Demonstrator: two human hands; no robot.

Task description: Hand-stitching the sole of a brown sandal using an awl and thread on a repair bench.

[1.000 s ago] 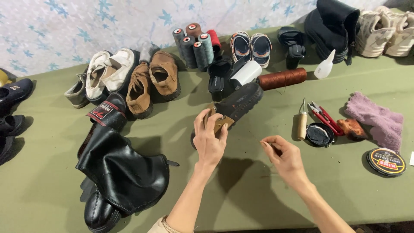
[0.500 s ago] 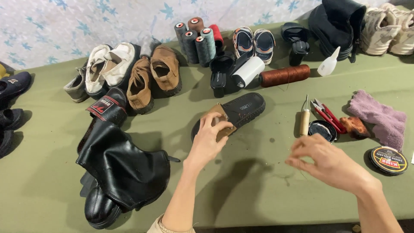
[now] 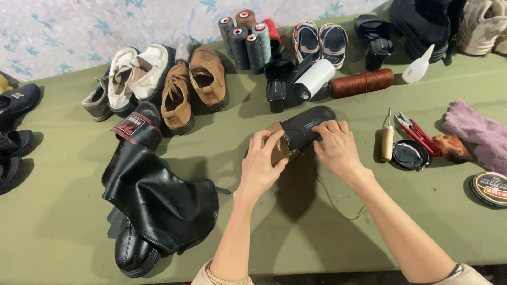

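Observation:
A black sandal (image 3: 309,122) with a brown underside lies tilted in the middle of the green table (image 3: 63,211). My left hand (image 3: 262,164) grips its near, brown end. My right hand (image 3: 336,147) rests fingers on the black insole at the sandal's right side, pinching there. A thin thread (image 3: 338,206) runs from under my right hand down across the table in a loop. What my right fingers hold is too small to tell.
Black boots (image 3: 153,206) lie at the near left. Brown shoes (image 3: 193,87), white shoes (image 3: 129,74) and thread spools (image 3: 248,34) line the back. An awl (image 3: 387,140), red snips (image 3: 417,132), polish tins (image 3: 491,188), a purple cloth (image 3: 478,132) sit right.
My right hand has swung back from the right side of the table to the sandal, trailing thread. The sandal has tipped down toward me. My left hand kept its grip.

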